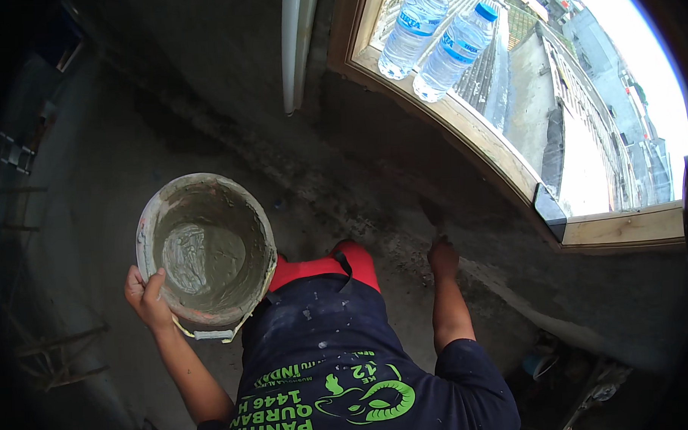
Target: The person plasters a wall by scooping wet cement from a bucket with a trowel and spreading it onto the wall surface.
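My left hand (148, 296) grips the near rim of a round bucket (144, 231), thumb over the edge. The bucket is smeared grey and holds wet cement mortar (206, 258) in its bottom. It is held up at my left side. My right hand (442, 257) is closed around the handle of a small dark trowel (432, 211), whose blade is pressed against the grey plastered wall (373, 176) just below the wooden window frame (462, 124). My dark shirt and red waistband fill the lower middle of the view.
Two clear plastic water bottles (412, 27) (453, 50) with blue caps stand on the sill. A dark flat object (548, 210) rests at the frame's lower corner. A white pipe (296, 50) runs down the wall. Wooden scaffold pieces (57, 354) lie at the left.
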{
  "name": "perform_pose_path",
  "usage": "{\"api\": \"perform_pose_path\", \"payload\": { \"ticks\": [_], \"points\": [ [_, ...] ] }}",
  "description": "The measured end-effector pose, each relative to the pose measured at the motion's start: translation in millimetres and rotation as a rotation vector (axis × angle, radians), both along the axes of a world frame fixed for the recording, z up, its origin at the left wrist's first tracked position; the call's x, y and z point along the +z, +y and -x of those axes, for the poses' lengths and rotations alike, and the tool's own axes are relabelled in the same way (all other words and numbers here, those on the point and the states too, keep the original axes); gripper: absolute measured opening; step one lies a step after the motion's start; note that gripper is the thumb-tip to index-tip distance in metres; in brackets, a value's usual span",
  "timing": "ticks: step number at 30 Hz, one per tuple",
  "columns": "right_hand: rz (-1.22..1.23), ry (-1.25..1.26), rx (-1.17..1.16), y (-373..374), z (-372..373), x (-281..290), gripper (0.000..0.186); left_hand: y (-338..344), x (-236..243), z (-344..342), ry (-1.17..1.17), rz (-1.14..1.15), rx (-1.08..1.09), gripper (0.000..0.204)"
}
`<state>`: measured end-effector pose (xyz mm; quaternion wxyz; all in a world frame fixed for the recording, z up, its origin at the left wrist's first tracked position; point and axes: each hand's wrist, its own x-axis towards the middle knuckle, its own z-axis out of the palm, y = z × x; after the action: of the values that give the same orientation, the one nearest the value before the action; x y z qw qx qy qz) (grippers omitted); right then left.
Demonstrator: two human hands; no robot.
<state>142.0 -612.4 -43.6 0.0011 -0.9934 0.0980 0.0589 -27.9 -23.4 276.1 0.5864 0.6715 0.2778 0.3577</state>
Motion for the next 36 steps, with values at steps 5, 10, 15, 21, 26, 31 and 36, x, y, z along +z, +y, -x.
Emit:
{"api": "perform_pose_path", "payload": {
  "ticks": [5, 10, 15, 21, 26, 31, 36],
  "points": [
    [-0.182, 0.376, -0.44, -34, 94, -2, 0.042, 0, -6, 3, 0.064, -0.097, 0.008, 0.03],
    [-0.247, 0.683, -0.432, -54, 189, 4, 0.05, -11, 15, -1, 0.2, -0.19, 0.023, 0.04],
    [-0.385, 0.97, -0.581, -13, 191, 68, 0.056, 1, 16, -12, 0.159, -0.132, -0.035, 0.039],
    [-0.329, 0.503, -0.377, 27, 187, 118, 0.046, 6, 25, -17, 0.134, -0.036, -0.146, 0.04],
    [-0.525, 0.239, -0.498, 94, 200, 174, 0.039, 24, 32, -32, 0.128, -0.004, -0.319, 0.04],
    [-0.799, 0.137, -0.808, 130, 261, 150, 0.029, 31, 29, -41, 0.179, 0.004, -0.451, 0.04],
    [-1.211, 0.078, -1.086, 172, 292, 155, 0.022, 40, 23, -50, 0.191, -0.019, -0.449, 0.038]
  ]
}}
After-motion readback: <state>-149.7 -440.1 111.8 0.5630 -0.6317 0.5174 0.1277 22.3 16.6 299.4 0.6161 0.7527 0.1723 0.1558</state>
